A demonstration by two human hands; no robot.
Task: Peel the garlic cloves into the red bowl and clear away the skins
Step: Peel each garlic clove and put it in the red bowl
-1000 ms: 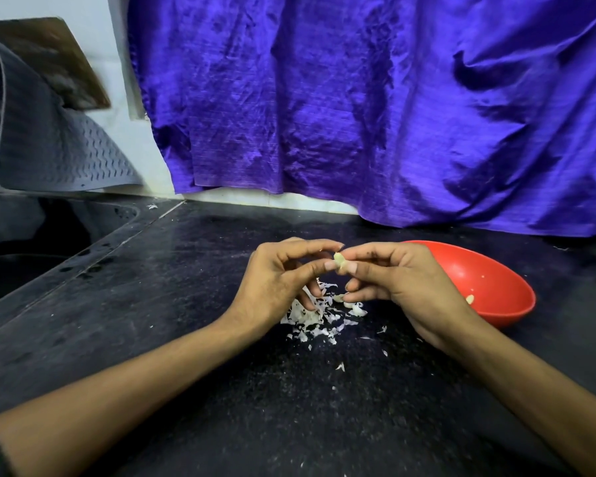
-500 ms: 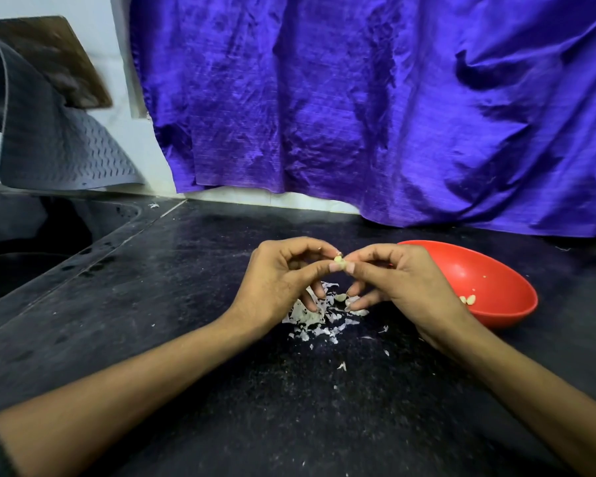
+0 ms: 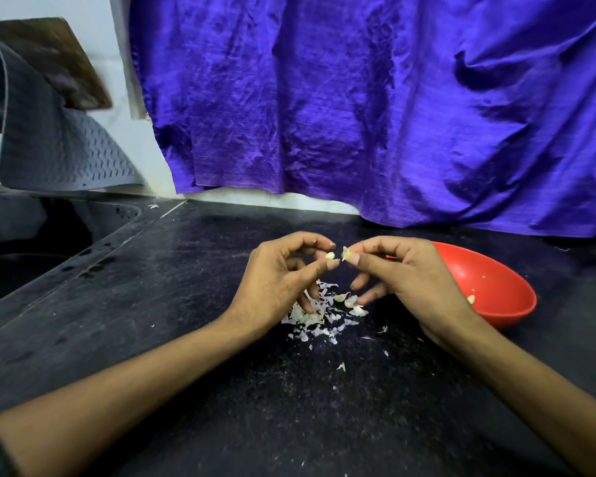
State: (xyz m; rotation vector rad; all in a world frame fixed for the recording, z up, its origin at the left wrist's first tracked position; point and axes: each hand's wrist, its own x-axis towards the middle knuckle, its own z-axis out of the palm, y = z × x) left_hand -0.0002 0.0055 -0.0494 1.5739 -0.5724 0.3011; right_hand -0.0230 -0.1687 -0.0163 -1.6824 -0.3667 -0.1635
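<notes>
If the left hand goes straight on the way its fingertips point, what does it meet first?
Probably the right hand, which pinches a piece of skin just beyond the clove in the left hand; depth is unclear.

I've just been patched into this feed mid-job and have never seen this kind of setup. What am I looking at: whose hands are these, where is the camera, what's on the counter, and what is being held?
There is no machine here: a person works with two bare hands, and the single camera sits on their head, looking forward and down. So the arms come in from the bottom of the picture. The left hand pinches a small garlic clove between thumb and forefinger. The right hand pinches a scrap of skin close beside the clove. Below the hands, a pile of pale garlic skins, with a few cloves among it, lies on the black counter. The red bowl sits to the right, partly behind the right hand, with some peeled pieces inside. A purple cloth hangs behind.
</notes>
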